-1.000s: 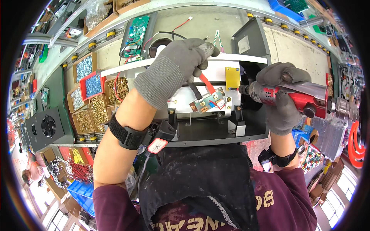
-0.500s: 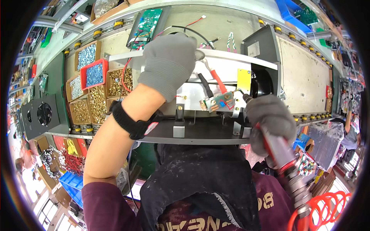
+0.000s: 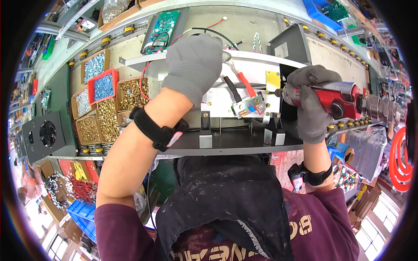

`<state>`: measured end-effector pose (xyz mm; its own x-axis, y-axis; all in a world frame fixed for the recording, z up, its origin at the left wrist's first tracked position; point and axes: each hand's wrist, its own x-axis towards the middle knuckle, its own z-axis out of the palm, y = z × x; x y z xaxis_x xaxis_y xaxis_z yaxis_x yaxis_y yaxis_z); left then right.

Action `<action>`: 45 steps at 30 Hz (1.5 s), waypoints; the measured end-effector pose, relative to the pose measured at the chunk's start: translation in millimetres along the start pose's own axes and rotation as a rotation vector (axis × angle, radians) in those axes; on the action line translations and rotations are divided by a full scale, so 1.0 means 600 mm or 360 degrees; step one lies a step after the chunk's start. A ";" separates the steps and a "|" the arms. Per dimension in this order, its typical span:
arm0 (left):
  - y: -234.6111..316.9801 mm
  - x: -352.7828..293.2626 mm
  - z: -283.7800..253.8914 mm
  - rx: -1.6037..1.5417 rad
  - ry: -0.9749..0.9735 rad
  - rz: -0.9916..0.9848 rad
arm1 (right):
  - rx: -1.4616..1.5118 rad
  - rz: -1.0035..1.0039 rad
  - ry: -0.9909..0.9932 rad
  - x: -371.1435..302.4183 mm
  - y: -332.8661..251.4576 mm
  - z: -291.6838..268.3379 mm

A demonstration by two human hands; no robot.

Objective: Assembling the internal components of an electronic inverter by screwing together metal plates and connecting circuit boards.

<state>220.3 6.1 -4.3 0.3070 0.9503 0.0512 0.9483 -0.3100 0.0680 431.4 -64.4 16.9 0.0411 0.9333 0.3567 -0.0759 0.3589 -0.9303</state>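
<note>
My right hand (image 3: 311, 100), in a grey glove, is wrapped around a red air screwdriver (image 3: 337, 98) lying nearly level. Its bit points left, with the tip at the metal chassis just below a yellow label (image 3: 273, 80). My left hand (image 3: 196, 63), also gloved, is closed at the upper rim of the chassis (image 3: 257, 58); its fingers are partly hidden. Beside its thumb run leads with a red sleeve (image 3: 246, 84) and a black sleeve (image 3: 232, 88). Below these, a small circuit board (image 3: 249, 107) sits tilted on the white plate.
Open boxes of brass screws (image 3: 107, 119) and a red tray of bluish screws (image 3: 104, 86) stand at left. A green circuit board (image 3: 166, 27) lies beyond my left hand. A dark panel with a fan (image 3: 47, 132) is far left. A coiled red hose (image 3: 398, 163) hangs at right.
The screwdriver has swung from slanting down toward my body to nearly level, its bit now higher. My right hand has risen with it. My left hand has barely moved.
</note>
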 end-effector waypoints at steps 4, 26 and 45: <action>0.003 0.000 -0.026 -0.0081 -0.0131 -0.0135 | 0.0085 -0.0073 -0.0077 0.004 0.006 0.000; 0.133 0.009 0.029 -0.3458 -0.1199 -0.0729 | 0.0219 -0.0386 0.0394 0.027 -0.074 -0.038; 0.123 0.004 0.011 -0.3439 -0.1445 -0.0919 | 0.0510 -0.0297 0.0388 0.041 -0.055 -0.019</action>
<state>291.3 -14.3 -5.8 0.6575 0.5047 -0.5594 -0.2798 0.8529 0.4407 446.1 -53.2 55.2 0.3146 0.8359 0.4497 -0.3484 0.5424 -0.7645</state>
